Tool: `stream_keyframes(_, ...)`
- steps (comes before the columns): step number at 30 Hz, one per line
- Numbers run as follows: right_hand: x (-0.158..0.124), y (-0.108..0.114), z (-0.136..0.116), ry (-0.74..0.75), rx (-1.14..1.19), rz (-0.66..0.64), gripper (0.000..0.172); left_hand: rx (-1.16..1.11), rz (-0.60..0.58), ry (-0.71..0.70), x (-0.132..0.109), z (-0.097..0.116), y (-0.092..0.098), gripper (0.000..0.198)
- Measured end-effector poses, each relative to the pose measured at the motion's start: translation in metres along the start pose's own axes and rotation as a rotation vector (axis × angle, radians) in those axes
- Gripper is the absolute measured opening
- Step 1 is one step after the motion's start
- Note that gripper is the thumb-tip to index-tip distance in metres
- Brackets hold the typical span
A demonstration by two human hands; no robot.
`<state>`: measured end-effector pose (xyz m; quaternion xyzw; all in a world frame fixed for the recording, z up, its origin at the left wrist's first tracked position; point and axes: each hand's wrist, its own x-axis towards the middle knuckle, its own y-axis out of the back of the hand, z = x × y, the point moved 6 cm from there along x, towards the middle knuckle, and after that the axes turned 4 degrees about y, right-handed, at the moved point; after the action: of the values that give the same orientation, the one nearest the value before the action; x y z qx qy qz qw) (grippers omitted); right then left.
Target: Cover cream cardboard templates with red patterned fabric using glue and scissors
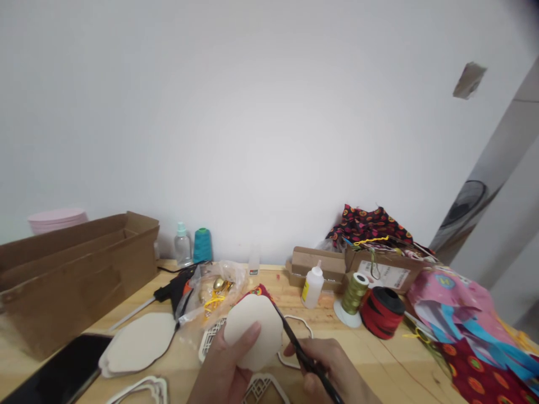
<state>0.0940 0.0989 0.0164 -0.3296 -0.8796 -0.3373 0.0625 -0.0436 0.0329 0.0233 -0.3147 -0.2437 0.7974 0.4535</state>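
A pale scalloped panel (256, 339) is gripped upright in my left hand (229, 359), the thumb pressed on its face. A bit of red patterned fabric (260, 290) sticks out behind its top edge. In my right hand (332, 367) is a slim black pointed tool (301, 350), its fingers closed round the thicker end. The tool's tip lies at the panel's upper right edge, beside the fabric; whether it touches cannot be made out. Below and behind the hands lie pale lattice frames (265, 387) and a thin scalloped outline frame (310, 326), partly hidden.
Left: a cardboard box (84, 280), phone (63, 367), stacked pale panels (137, 342) and black glue gun (170, 292). A plastic bag (229, 275) lies mid-table. Right: a white squeeze bottle (313, 287), green thread spool (356, 294), red-black roll (383, 314) and heaped fabrics (471, 325).
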Motion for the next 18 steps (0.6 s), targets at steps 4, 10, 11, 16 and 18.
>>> stream_keyframes(4,-0.0047,-0.0036,0.0061,-0.046,0.086,-0.011,0.058,-0.023,-0.028,0.005,0.0016,-0.0016,0.0005,0.07)
stream_keyframes(10,-0.0055,-0.0064,0.0098,-0.124,0.154,0.0,0.055,-0.015,0.016,0.003,-0.0022,0.0004,-0.0014,0.072)
stream_keyframes(11,-0.0058,-0.0068,0.0104,-0.13,0.165,-0.007,0.057,-0.016,0.004,0.003,-0.0032,0.0007,-0.0028,0.071)
stream_keyframes(16,-0.0051,-0.0059,0.0114,-0.118,0.154,-0.007,0.063,0.045,-0.064,0.045,-0.0037,-0.004,-0.0056,0.068)
stream_keyframes(18,-0.0029,-0.0041,0.0093,-0.084,0.123,0.01,0.064,0.057,-0.078,0.069,-0.002,-0.0075,-0.0048,0.067)
